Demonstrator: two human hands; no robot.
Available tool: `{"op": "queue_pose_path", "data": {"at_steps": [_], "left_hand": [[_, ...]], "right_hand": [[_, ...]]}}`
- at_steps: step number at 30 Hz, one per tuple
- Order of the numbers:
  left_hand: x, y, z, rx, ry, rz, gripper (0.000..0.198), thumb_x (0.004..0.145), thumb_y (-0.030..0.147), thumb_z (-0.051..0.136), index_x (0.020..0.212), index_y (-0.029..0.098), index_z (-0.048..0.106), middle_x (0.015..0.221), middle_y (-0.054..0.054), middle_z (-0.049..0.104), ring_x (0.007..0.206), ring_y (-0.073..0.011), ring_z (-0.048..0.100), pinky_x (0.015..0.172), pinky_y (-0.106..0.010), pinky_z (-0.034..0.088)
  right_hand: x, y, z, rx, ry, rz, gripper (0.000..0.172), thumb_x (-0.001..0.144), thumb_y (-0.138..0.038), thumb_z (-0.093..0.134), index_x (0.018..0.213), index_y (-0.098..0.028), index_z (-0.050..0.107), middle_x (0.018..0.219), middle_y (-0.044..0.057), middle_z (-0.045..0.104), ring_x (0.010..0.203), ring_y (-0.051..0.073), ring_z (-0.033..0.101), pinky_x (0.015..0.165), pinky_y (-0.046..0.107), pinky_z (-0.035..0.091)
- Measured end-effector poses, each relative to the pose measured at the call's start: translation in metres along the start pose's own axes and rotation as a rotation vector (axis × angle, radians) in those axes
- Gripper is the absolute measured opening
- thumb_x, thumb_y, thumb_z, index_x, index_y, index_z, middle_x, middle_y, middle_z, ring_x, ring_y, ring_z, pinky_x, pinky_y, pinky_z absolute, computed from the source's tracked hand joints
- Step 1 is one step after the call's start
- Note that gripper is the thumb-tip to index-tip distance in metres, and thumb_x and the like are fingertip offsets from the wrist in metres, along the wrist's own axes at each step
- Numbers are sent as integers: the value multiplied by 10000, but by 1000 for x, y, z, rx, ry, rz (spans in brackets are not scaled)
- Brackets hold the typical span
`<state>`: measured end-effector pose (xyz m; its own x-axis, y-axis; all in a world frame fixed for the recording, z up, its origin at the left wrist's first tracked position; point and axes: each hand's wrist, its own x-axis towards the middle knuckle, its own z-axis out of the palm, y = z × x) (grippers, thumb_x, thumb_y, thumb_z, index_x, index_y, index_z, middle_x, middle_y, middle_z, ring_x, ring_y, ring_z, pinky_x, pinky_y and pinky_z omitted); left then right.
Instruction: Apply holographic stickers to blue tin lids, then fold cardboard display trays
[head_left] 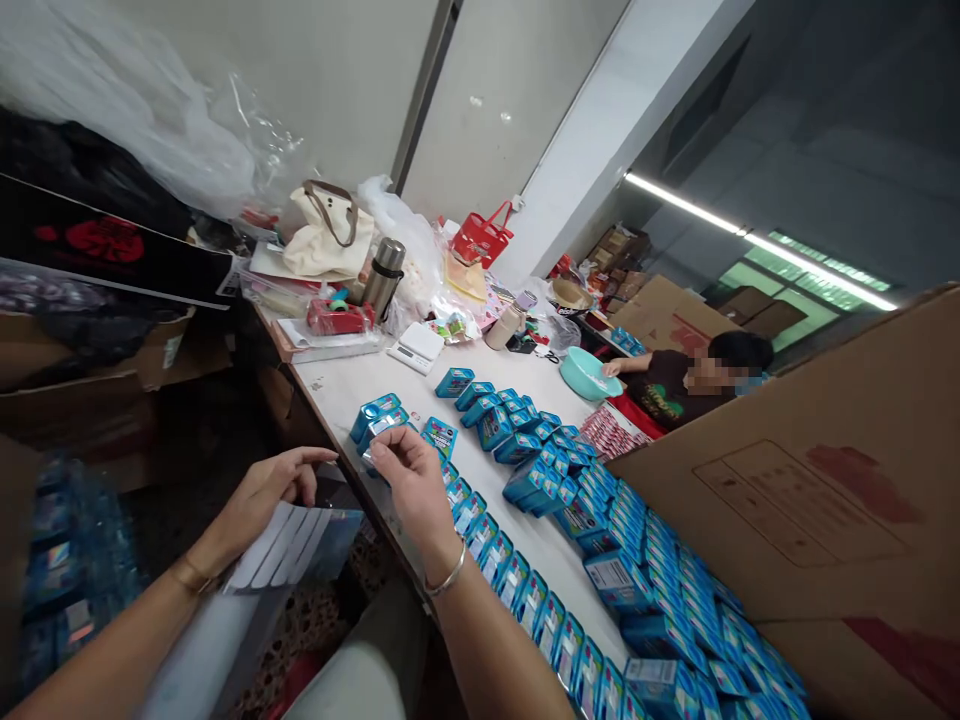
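My right hand [411,478] is at the near edge of the white table [352,385], fingers curled and pinched on a small blue box [379,428] at the end of a row. My left hand [266,492] hovers left of the table edge over a sheet of white strips [281,545] that lies beneath it, fingers loosely bent, thumb and forefinger nearly touching. Whether it grips the sheet is unclear. Several small blue boxes [480,535] stand in a line along the table edge by my right wrist, and more [592,495] lie heaped further right.
A large cardboard box [817,500] rises at the right. Another person [690,385] sits at the far end near a teal bowl [585,375]. A steel flask [384,275], white scale [416,347], bags and clutter crowd the table's back. Cardboard boxes and wrapped blue packs [75,560] stand left.
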<state>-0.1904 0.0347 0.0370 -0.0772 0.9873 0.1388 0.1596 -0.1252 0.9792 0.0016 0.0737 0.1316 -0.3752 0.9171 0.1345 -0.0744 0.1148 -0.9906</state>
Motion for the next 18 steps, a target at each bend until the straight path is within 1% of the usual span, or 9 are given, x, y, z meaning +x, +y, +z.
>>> {"op": "queue_pose_path", "data": {"at_steps": [2, 4, 8, 10, 11, 13, 15, 16, 18], "left_hand": [[0, 10, 4, -60, -82, 21, 703, 925, 642, 310, 1245, 113, 645, 594, -8, 599, 479, -129, 396, 476, -248, 303], [5, 16, 11, -83, -114, 6, 700, 899, 633, 400, 1286, 88, 608, 565, 7, 574, 486, -132, 405, 480, -250, 301], [26, 15, 21, -143, -100, -52, 762, 829, 594, 576, 1393, 87, 491, 525, 71, 487, 476, -120, 386, 459, -229, 255], [35, 14, 23, -183, -83, -71, 742, 798, 572, 635, 1371, 120, 507, 520, 94, 438, 466, -110, 364, 450, -218, 231], [38, 14, 23, -192, -79, -76, 674, 788, 569, 651, 1296, 135, 567, 523, 94, 428, 464, -104, 357, 448, -216, 226], [42, 16, 23, -176, -72, -79, 460, 782, 570, 663, 978, 154, 680, 534, 80, 422, 470, -93, 346, 452, -215, 228], [46, 18, 22, -127, -51, -76, 429, 791, 580, 651, 680, 166, 621, 535, 64, 411, 483, -87, 337, 460, -216, 235], [49, 19, 22, -104, -34, -74, 461, 798, 587, 641, 610, 171, 576, 530, 62, 398, 489, -87, 331, 465, -216, 240], [58, 18, 22, -70, 1, -75, 487, 801, 604, 628, 584, 177, 543, 527, 62, 385, 499, -89, 323, 467, -215, 246]], "right_hand": [[18, 4, 1, 34, -19, 34, 177, 786, -359, 676, 778, -199, 600, 690, -39, 530, 640, 115, 462, 638, 250, 381], [30, 8, 1, 46, -27, 52, 196, 765, -373, 698, 767, -196, 615, 688, -36, 545, 644, 116, 470, 649, 252, 385], [44, 10, 1, 144, -86, 116, 245, 716, -398, 749, 747, -191, 621, 680, -29, 572, 641, 117, 504, 670, 259, 417], [50, 12, -1, 178, -110, 164, 263, 685, -400, 768, 746, -190, 622, 686, -26, 580, 643, 118, 522, 668, 258, 429], [53, 14, -2, 179, -112, 181, 267, 677, -401, 769, 751, -189, 624, 692, -23, 584, 647, 120, 529, 668, 258, 433], [60, 21, -5, 153, -93, 175, 253, 681, -390, 752, 769, -189, 627, 701, -21, 587, 647, 121, 530, 666, 259, 439], [69, 30, -7, 85, -40, 119, 204, 708, -357, 709, 784, -189, 622, 700, -24, 584, 638, 119, 522, 660, 255, 443], [74, 35, -7, 6, -1, 82, 169, 731, -338, 674, 786, -190, 616, 694, -25, 581, 635, 119, 521, 648, 249, 444], [85, 45, -7, -212, 85, 17, 108, 783, -300, 597, 798, -193, 602, 694, -26, 586, 646, 124, 536, 631, 237, 447]]}}
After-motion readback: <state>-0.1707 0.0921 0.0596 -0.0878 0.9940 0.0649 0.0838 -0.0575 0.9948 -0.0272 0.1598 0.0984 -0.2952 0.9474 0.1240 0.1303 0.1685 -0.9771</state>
